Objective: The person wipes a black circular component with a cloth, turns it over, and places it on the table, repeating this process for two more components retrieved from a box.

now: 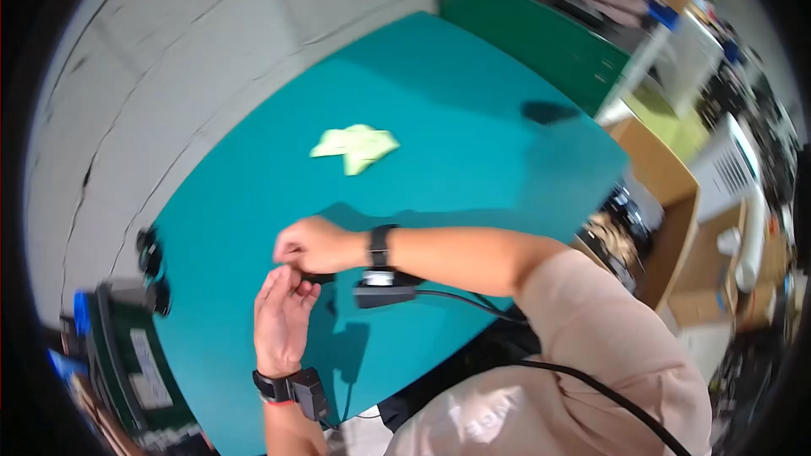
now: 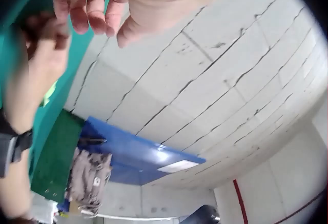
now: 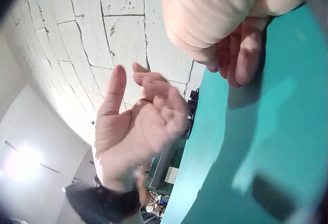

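Both hands hover close together over the near left part of the teal table (image 1: 456, 177). My left hand (image 1: 283, 321) is turned palm up, its fingers loosely bent and nothing in them; the right wrist view shows its bare palm (image 3: 143, 126). Just beyond it, my right hand (image 1: 321, 245) reaches in from the right, blurred, with fingers loosely curled downward. In the right wrist view no object shows in the right hand (image 3: 215, 18). A pale yellow-green, crumpled flat piece (image 1: 357, 148), like cloth or paper, lies on the table beyond both hands.
A black item (image 1: 152, 262) sits at the table's left edge, above a dark green crate (image 1: 139, 363). On the right stands an open cardboard box (image 1: 676, 194) with things inside. A green panel (image 1: 524, 42) borders the far side. Cables trail from both wrist cameras.
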`<state>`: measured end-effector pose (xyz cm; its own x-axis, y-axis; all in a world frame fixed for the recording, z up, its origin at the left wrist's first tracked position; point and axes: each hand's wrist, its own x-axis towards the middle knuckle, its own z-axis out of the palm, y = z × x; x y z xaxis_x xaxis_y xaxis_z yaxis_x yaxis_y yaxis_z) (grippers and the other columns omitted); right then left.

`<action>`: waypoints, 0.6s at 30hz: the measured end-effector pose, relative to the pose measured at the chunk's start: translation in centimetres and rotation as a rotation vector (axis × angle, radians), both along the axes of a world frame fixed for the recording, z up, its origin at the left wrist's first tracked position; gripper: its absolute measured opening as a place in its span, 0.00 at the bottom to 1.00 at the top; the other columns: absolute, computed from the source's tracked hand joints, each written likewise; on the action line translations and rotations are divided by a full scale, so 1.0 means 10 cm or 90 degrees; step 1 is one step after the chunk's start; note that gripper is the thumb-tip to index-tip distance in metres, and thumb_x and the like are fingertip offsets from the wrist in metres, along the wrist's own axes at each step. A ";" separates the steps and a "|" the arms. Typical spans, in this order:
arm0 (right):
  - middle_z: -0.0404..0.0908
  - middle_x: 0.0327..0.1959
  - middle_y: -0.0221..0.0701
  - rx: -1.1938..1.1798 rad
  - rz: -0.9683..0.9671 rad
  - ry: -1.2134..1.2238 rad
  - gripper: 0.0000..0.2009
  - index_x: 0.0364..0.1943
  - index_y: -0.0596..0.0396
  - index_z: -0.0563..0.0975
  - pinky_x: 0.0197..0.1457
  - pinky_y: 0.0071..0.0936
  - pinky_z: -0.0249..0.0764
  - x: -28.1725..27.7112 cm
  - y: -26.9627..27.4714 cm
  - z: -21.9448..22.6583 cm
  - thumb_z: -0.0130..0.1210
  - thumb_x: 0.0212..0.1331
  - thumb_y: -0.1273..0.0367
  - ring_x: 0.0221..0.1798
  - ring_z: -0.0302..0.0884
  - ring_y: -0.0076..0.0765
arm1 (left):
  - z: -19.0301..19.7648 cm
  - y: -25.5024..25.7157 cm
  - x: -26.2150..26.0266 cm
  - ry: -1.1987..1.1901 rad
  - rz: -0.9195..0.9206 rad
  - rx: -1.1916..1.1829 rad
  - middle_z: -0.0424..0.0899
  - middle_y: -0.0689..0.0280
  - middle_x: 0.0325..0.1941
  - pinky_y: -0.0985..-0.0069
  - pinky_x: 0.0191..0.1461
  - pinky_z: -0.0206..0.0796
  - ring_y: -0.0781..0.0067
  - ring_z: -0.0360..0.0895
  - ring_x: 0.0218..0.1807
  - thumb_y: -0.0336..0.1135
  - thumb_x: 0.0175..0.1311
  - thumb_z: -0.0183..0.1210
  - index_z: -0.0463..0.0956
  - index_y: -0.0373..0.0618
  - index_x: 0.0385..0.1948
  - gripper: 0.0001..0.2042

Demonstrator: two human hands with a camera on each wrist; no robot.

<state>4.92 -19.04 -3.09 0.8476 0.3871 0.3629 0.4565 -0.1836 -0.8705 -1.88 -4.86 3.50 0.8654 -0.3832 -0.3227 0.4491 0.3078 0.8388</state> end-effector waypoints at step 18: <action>0.78 0.30 0.34 0.253 -0.350 0.026 0.10 0.40 0.62 0.76 0.40 0.21 0.74 -1.92 -2.82 1.08 0.49 0.58 0.71 0.34 0.77 0.26 | -0.35 0.04 -0.02 -0.169 0.052 0.047 0.69 0.70 0.28 0.70 0.62 0.60 0.80 0.69 0.34 0.32 0.64 0.50 0.68 0.41 0.33 0.05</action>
<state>-14.33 -47.19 7.67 0.8992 -0.2598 0.3522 0.3538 -0.0421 -0.9344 -2.09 -4.41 0.04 0.9506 -0.2923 -0.1048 0.1865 0.2673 0.9454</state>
